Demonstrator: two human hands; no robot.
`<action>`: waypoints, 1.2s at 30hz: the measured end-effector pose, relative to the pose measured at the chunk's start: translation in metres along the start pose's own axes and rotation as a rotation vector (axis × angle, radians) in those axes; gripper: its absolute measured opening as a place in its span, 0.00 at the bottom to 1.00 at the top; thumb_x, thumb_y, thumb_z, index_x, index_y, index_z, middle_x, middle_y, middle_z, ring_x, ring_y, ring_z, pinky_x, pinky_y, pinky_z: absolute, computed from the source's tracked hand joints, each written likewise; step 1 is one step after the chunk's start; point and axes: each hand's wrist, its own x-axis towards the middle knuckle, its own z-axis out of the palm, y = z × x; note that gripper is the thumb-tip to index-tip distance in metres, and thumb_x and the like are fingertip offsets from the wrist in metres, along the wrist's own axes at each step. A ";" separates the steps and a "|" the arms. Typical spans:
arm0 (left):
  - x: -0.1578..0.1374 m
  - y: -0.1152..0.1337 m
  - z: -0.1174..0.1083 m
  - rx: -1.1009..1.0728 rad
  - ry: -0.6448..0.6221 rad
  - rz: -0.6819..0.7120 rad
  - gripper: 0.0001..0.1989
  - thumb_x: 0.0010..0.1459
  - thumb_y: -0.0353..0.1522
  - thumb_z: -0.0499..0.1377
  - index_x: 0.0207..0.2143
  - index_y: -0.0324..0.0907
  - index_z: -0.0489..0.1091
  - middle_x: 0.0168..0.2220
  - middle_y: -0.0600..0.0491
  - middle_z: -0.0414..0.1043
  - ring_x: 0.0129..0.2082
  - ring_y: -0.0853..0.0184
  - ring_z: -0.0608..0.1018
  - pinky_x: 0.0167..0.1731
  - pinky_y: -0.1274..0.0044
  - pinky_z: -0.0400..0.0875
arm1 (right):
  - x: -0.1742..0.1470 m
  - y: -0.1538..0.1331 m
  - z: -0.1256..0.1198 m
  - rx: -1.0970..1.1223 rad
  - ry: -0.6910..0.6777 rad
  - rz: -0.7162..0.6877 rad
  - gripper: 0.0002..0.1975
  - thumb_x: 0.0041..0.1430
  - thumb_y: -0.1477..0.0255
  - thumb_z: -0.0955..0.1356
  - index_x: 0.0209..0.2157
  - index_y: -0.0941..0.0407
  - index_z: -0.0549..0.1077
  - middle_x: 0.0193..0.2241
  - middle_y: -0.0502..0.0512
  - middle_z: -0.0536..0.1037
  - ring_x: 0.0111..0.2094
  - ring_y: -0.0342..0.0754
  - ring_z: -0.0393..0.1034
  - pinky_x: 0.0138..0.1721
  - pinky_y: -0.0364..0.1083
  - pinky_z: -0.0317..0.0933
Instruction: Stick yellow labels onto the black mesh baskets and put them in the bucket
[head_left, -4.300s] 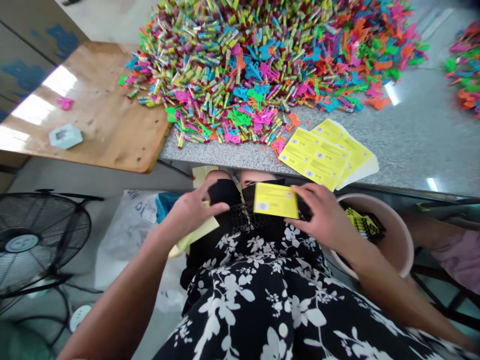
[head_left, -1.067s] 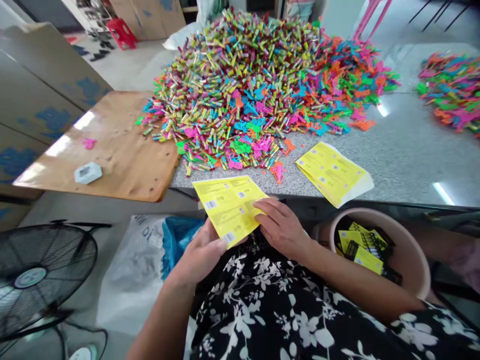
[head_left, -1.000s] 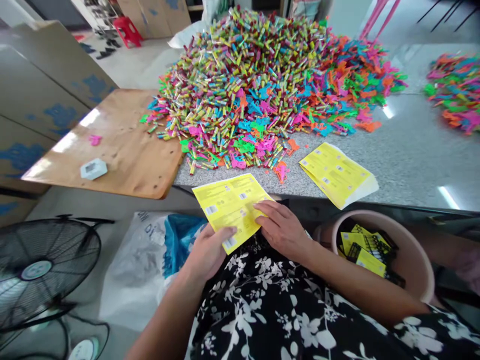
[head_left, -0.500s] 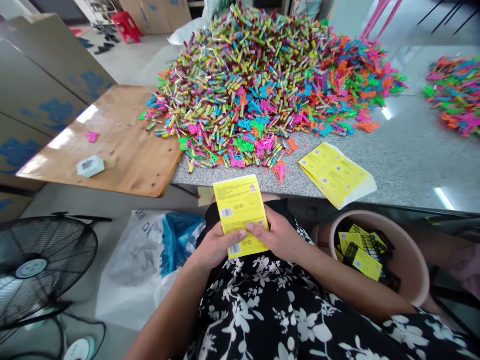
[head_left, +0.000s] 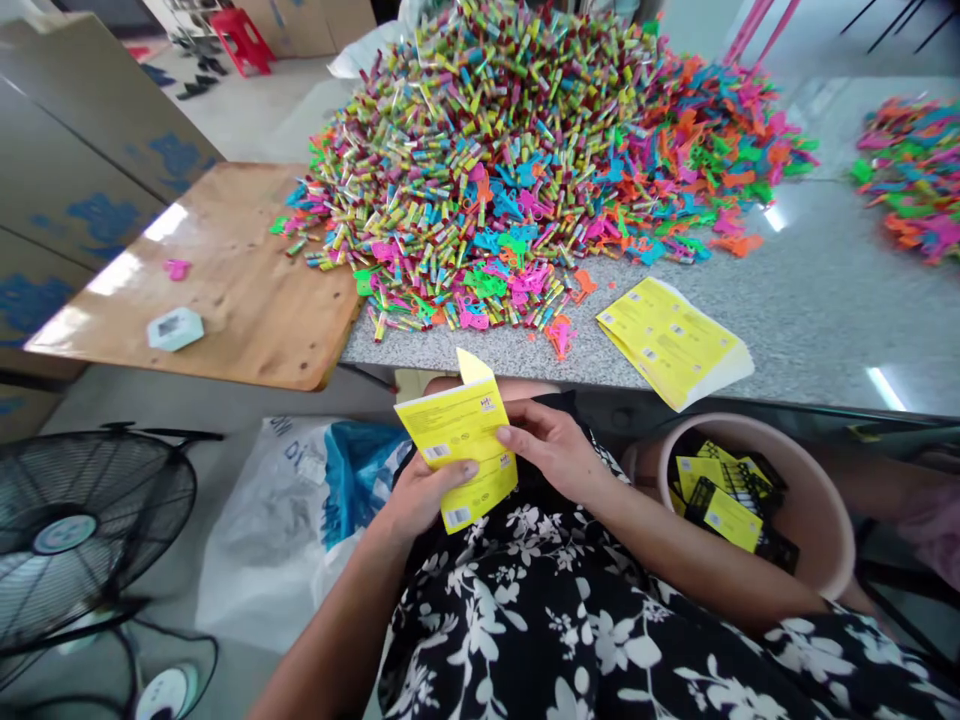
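Note:
Over my lap, I hold yellow printed sheets (head_left: 457,425) with barcodes on the front. My left hand (head_left: 429,492) grips their lower left side, its thumb pressed flat across the print. At the right edge, my right hand (head_left: 555,452) pinches the sheets, the thumb in front and the fingers hidden behind. A pale yellow flap stands up past the top edge. Beyond them, a stack of similar yellow sheets (head_left: 671,345) lies on the speckled stone table (head_left: 817,330), near its front edge.
A big heap of small labelled tubes (head_left: 480,130) mixed with bright plastic toy guns (head_left: 690,180) covers the table's middle. A wooden board (head_left: 247,290) adjoins at left. Yellow and black cards lie in a pink bin (head_left: 832,510) at right. A black fan (head_left: 82,540) stands lower left.
The sheets have tilted and shifted left and slightly down, and a flap now sticks up behind them. My right thumb has moved to the sheets' right edge.

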 end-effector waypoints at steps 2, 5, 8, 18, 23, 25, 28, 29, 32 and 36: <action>-0.006 0.002 -0.003 -0.004 0.034 -0.017 0.31 0.49 0.38 0.76 0.56 0.39 0.80 0.52 0.39 0.82 0.52 0.42 0.83 0.53 0.55 0.80 | 0.000 0.004 0.005 -0.046 0.044 -0.013 0.21 0.59 0.54 0.77 0.48 0.52 0.80 0.47 0.56 0.83 0.45 0.53 0.78 0.49 0.51 0.73; -0.012 0.005 -0.004 -0.018 0.071 -0.024 0.34 0.46 0.38 0.77 0.56 0.38 0.80 0.50 0.39 0.83 0.52 0.41 0.83 0.53 0.54 0.80 | 0.001 0.008 0.012 -0.061 0.044 -0.008 0.21 0.59 0.53 0.76 0.47 0.52 0.80 0.47 0.57 0.82 0.44 0.52 0.78 0.47 0.51 0.73; -0.018 0.005 -0.005 -0.038 0.102 -0.030 0.37 0.43 0.39 0.79 0.57 0.38 0.79 0.50 0.38 0.83 0.52 0.40 0.83 0.54 0.53 0.79 | 0.003 0.011 0.016 -0.081 0.033 -0.010 0.20 0.60 0.53 0.75 0.46 0.52 0.80 0.44 0.56 0.83 0.42 0.51 0.78 0.45 0.50 0.73; -0.035 0.003 -0.020 -0.078 0.118 -0.068 0.35 0.41 0.38 0.79 0.53 0.37 0.81 0.46 0.38 0.84 0.49 0.39 0.84 0.52 0.51 0.80 | 0.002 -0.003 0.027 -0.453 0.102 -0.312 0.17 0.69 0.55 0.69 0.50 0.52 0.77 0.48 0.58 0.80 0.50 0.53 0.74 0.53 0.52 0.68; -0.037 0.001 -0.022 -0.035 0.128 -0.041 0.34 0.43 0.38 0.78 0.54 0.37 0.81 0.49 0.37 0.83 0.50 0.39 0.84 0.50 0.51 0.81 | 0.006 0.002 0.035 -0.448 0.115 -0.288 0.15 0.69 0.56 0.70 0.47 0.52 0.76 0.46 0.57 0.79 0.47 0.52 0.75 0.51 0.51 0.68; -0.037 -0.001 -0.024 -0.016 0.143 -0.036 0.34 0.43 0.38 0.79 0.53 0.37 0.81 0.49 0.37 0.83 0.49 0.39 0.84 0.49 0.52 0.82 | 0.009 0.006 0.035 -0.482 0.145 -0.268 0.14 0.69 0.57 0.70 0.46 0.53 0.76 0.46 0.57 0.79 0.46 0.52 0.75 0.50 0.52 0.68; -0.038 -0.003 -0.027 -0.019 0.154 -0.050 0.33 0.42 0.39 0.79 0.52 0.37 0.82 0.49 0.37 0.83 0.47 0.39 0.85 0.48 0.52 0.82 | 0.011 0.009 0.032 -0.547 0.184 -0.284 0.12 0.71 0.59 0.68 0.45 0.53 0.76 0.45 0.58 0.79 0.47 0.53 0.74 0.52 0.53 0.67; -0.038 -0.004 -0.027 -0.028 0.158 -0.054 0.33 0.41 0.39 0.79 0.51 0.37 0.82 0.49 0.37 0.83 0.47 0.39 0.85 0.48 0.52 0.82 | 0.011 0.009 0.032 -0.556 0.189 -0.288 0.12 0.72 0.59 0.67 0.45 0.52 0.76 0.45 0.58 0.79 0.47 0.53 0.74 0.52 0.53 0.67; -0.037 -0.005 -0.027 -0.040 0.171 -0.043 0.32 0.41 0.39 0.79 0.50 0.37 0.82 0.48 0.38 0.84 0.47 0.40 0.85 0.48 0.52 0.82 | 0.009 0.008 0.034 -0.579 0.160 -0.301 0.17 0.70 0.56 0.68 0.52 0.52 0.74 0.50 0.60 0.78 0.51 0.55 0.73 0.55 0.55 0.67; -0.036 -0.008 -0.025 -0.015 0.184 0.019 0.29 0.45 0.38 0.78 0.49 0.38 0.82 0.48 0.40 0.84 0.47 0.41 0.85 0.48 0.53 0.82 | 0.005 0.009 0.041 -0.587 0.066 -0.325 0.22 0.68 0.55 0.71 0.56 0.52 0.72 0.54 0.61 0.77 0.55 0.56 0.72 0.58 0.55 0.66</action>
